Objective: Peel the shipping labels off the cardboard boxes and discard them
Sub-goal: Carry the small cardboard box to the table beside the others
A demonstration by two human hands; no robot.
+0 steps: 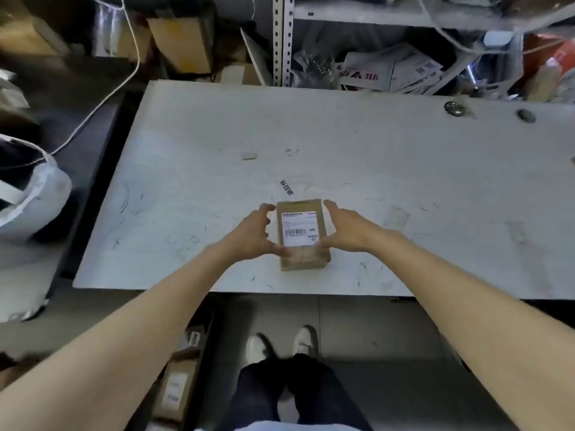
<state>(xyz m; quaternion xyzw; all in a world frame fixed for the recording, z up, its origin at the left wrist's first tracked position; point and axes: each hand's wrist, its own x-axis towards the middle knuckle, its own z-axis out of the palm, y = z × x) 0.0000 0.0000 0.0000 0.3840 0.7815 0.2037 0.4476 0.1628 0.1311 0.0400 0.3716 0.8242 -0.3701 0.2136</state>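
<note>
We hold the cardboard box [303, 259] from both sides: our left hand [253, 233] curves around its left side in a C shape, with the index fingertip at the far left corner and the thumb on the near left part of the top, while a gap stays open between the palm and the box wall. Our right hand [345, 228] lies along the right side with its fingers rather straight and together, reaching to the far right corner, and its thumb comes onto the top near the lower edge of the label; the picture is a little blurred there, so we cannot tell how firmly it presses. The box sits flat on the white table [186, 181], near its front edge and about in the middle. The shipping label [299, 228] is white, with a barcode and some letters, and it lies whole on the top face of the box. Just behind the box we see black characters [287, 188] written on the table. Farther back lies a small white scrap [249, 156], and two dark round things [455, 108] are near the far right edge. On the floor, left of our white shoes [258, 348], stand more boxes with labels [179, 385].
</note>
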